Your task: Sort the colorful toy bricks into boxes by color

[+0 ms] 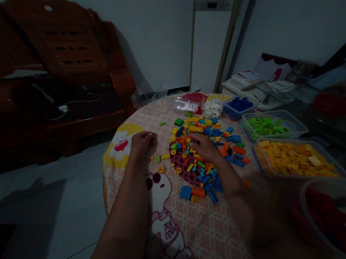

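A loose pile of small colored building bricks (200,163) lies on a round table with a patterned cloth (206,227). My right hand (203,145) reaches over the pile from the right, fingertips among the bricks; whether they pinch one is too small to tell. Left of the pile, my left hand (143,143) rests on the cloth near its yellow patch, fingers curled together, and anything inside them is hidden. Between the hands lie a yellow brick (165,156) and a yellow wheel-like piece (162,169). A green brick (179,122) sits at the pile's far edge.
Along the right stand tubs of blue bricks (239,104), green bricks (264,126), yellow bricks (296,158) and red bricks (330,221). White pieces (212,109) and a clear plastic tray (185,104) are at the far edge. A wooden bench (67,45) stands behind left.
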Demonstrator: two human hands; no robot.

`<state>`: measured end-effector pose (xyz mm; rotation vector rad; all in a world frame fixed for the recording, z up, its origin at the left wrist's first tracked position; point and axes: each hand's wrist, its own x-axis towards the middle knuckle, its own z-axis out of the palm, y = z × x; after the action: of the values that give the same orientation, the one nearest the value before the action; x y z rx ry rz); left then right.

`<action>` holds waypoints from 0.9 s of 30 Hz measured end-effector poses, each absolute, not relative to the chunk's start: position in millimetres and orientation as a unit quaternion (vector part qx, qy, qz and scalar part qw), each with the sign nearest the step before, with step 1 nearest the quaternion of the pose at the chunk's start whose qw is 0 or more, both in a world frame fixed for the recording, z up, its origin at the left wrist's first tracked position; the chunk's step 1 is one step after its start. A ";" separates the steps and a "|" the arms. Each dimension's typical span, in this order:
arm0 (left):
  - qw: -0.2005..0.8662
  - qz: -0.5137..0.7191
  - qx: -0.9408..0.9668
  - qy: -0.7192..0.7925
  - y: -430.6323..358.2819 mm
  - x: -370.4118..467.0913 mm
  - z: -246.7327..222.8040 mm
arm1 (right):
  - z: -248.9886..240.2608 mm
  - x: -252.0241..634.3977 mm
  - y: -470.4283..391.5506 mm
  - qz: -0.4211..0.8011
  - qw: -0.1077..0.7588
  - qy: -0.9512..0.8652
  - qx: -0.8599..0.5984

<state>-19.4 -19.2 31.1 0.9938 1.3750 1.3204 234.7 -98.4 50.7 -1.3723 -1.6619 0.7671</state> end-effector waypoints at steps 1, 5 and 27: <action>0.475 0.541 0.406 0.562 -18.8 -19.6 30.5 | 50.2 228.7 -101.4 0.301 0.377 -0.696 -0.532; 0.477 0.533 0.406 0.569 -17.9 -20.2 28.7 | 58.0 217.6 -112.4 0.328 0.281 -0.776 -0.460; 0.488 0.541 0.408 0.549 -18.6 -21.2 28.7 | 67.7 223.4 -116.4 0.362 0.210 -0.824 -0.381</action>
<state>-21.2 -18.6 28.7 0.9927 1.3355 1.3157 223.4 -116.4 67.7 -1.0594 -2.2919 1.0079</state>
